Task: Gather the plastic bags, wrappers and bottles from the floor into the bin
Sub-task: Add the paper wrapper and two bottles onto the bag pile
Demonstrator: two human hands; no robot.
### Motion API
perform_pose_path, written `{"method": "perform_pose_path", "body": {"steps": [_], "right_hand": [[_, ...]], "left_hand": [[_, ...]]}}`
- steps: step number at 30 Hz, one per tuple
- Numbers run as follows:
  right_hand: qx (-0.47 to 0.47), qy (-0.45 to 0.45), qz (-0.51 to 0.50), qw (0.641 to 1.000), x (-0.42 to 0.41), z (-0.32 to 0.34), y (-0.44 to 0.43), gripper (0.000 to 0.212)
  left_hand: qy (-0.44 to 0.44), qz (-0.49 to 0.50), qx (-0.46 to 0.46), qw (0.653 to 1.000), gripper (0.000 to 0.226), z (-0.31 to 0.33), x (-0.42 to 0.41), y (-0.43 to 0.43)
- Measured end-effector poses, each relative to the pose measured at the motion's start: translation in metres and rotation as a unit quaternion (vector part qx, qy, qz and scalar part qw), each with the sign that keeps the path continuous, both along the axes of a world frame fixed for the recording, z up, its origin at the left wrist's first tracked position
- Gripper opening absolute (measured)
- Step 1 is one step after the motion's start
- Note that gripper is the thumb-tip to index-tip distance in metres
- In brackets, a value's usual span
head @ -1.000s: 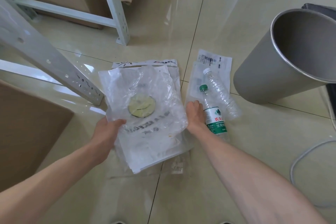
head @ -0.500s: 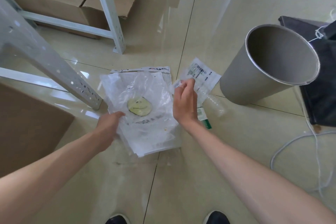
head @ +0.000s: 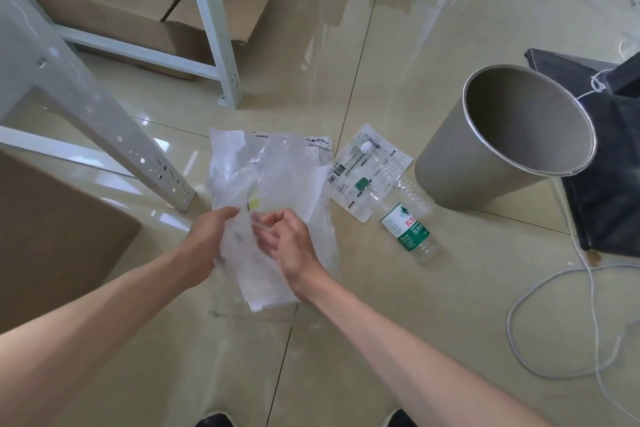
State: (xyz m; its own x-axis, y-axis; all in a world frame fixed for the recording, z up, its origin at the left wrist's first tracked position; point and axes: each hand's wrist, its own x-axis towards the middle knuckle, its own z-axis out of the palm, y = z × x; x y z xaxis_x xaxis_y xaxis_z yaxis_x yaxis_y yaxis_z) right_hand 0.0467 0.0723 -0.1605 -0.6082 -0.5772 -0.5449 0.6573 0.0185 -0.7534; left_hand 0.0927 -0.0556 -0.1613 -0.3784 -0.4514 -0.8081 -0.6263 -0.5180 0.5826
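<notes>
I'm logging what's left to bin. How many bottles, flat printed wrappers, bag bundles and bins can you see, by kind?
Plastic bottles: 2 (green-labelled bottle, clear bottle)
Printed wrapper: 1
Plastic bag bundle: 1, exact bag number unclear, held by left hand and right hand
Bin: 1
Total: 5

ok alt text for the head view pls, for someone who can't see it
Both hands, left and right, bunch up clear plastic bags on a tiled floor. To the right, two bottles lie across a flat wrapper, beside an empty bin. A metal shelf leg and cardboard boxes are on the left.
</notes>
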Motion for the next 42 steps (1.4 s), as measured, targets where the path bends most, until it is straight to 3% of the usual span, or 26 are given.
{"method": "perform_pose_path", "body": {"steps": [4,8,13,15,18,21,24,27,30,33,35,37,39,42], "right_hand": [[0.083,0.044,0.037,0.995,-0.006,-0.011,0.002,0.023],[0.095,-0.024,0.014,0.995,-0.005,-0.018,0.001,0.024],[0.016,-0.188,-0.059,0.98,-0.018,-0.017,-0.003,0.038],[0.006,-0.218,-0.066,0.974,-0.023,-0.014,0.0,0.044],[0.089,-0.133,0.021,0.987,-0.03,-0.016,0.008,0.048],[0.165,0.0,0.124,0.979,-0.033,-0.02,0.01,0.058],[0.167,0.057,0.193,0.965,-0.031,-0.021,0.008,0.061],[0.158,0.065,0.226,0.959,-0.033,-0.026,0.01,0.065],[0.145,0.045,0.169,0.974,-0.044,-0.029,0.013,0.061],[0.179,0.11,0.003,0.978,-0.063,-0.035,0.014,0.045],[0.25,0.202,-0.096,0.942,-0.082,-0.044,0.018,0.036],[0.328,0.269,-0.108,0.899,-0.1,-0.056,0.028,0.028],[0.404,0.305,-0.022,0.862,-0.111,-0.07,0.035,0.025],[0.469,0.341,0.134,0.803,-0.118,-0.089,0.039,0.042]], "left_hand": [[0.038,-0.081,0.025,0.996,0.074,-0.003,-0.001,0.002],[0.032,-0.096,-0.007,0.995,0.091,-0.006,-0.001,0.009],[0.059,-0.129,-0.083,0.986,0.031,-0.013,0.003,0.007],[0.071,-0.125,-0.11,0.984,0.018,-0.018,0.007,0.006],[0.069,-0.11,-0.124,0.984,0.011,-0.024,0.011,0.002],[0.127,-0.159,-0.059,0.977,0.028,-0.018,0.012,0.002],[0.126,-0.201,-0.076,0.968,0.031,-0.016,0.01,0.002],[0.074,-0.131,-0.127,0.981,0.018,-0.024,0.009,0.001],[0.039,-0.082,-0.168,0.982,0.017,-0.026,0.01,-0.001],[0.031,-0.082,-0.193,0.977,0.019,-0.029,0.011,-0.002],[0.029,-0.08,-0.205,0.975,0.021,-0.03,0.013,-0.003],[0.022,-0.068,-0.207,0.976,0.023,-0.032,0.015,-0.006],[0.011,-0.052,-0.213,0.976,0.021,-0.034,0.019,-0.01],[-0.005,-0.03,-0.217,0.976,0.016,-0.041,0.025,-0.016]]}}
